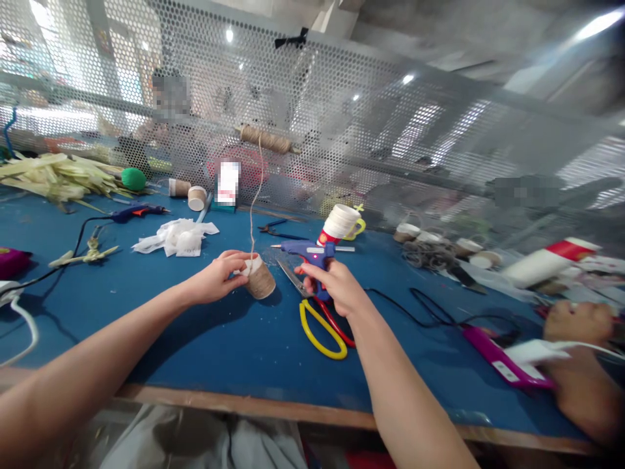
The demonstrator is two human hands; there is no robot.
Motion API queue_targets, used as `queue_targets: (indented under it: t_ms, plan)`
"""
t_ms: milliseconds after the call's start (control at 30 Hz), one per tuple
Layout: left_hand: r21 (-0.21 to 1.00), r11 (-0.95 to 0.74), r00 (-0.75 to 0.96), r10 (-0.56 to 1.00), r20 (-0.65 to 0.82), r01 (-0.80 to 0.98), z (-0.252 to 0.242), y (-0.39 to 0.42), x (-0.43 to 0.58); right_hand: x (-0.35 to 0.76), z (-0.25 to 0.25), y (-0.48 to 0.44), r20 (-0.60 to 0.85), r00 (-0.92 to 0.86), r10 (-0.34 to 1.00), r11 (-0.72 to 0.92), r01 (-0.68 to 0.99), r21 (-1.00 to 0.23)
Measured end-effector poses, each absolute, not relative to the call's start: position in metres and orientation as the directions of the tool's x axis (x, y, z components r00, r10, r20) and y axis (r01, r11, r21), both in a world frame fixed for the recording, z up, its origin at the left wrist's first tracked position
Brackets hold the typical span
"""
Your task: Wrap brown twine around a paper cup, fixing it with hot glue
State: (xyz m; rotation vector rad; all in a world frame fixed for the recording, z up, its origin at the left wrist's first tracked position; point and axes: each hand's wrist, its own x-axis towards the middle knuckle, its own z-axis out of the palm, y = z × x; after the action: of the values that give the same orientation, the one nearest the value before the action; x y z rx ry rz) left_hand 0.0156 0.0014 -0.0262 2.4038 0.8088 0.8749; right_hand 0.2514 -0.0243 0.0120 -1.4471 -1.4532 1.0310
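Observation:
My left hand grips a small paper cup by its white rim; brown twine covers its side, and it tilts over the table. From the cup a strand of twine runs up to a twine spool on the mesh panel. In my right hand is a blue glue gun, its nozzle pointing left above the cup's far side. A glue stick shows at its back end. Under that hand lie scissors with yellow and red handles, blades partly hidden.
Stacked white cups stand behind the glue gun. Pliers, white packets, a second glue gun and wrapped cups lie farther back. A purple power strip and another person's hand are at right. Perforated mesh borders the blue table.

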Motion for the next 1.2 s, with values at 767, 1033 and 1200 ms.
queue_targets:
  t_ms: [767, 1033, 1200]
  plan:
    - [0.584, -0.714, 0.638, 0.664, 0.39, 0.385, -0.023, -0.002, 0.017, 0.209, 0.017, 0.026, 0.167, -0.016, 0.986, 0.113, 0.799, -0.591]
    - [0.6, -0.701, 0.634, 0.674, 0.381, 0.385, -0.022, -0.002, 0.018, 0.179, 0.012, 0.014, 0.12, -0.266, 0.957, 0.231, 0.438, -0.869]
    - [0.746, -0.592, 0.619, 0.718, 0.318, 0.304, -0.02, -0.004, 0.018, 0.191, 0.018, 0.0, 0.157, -0.129, 0.979, 0.182, 0.208, -0.961]
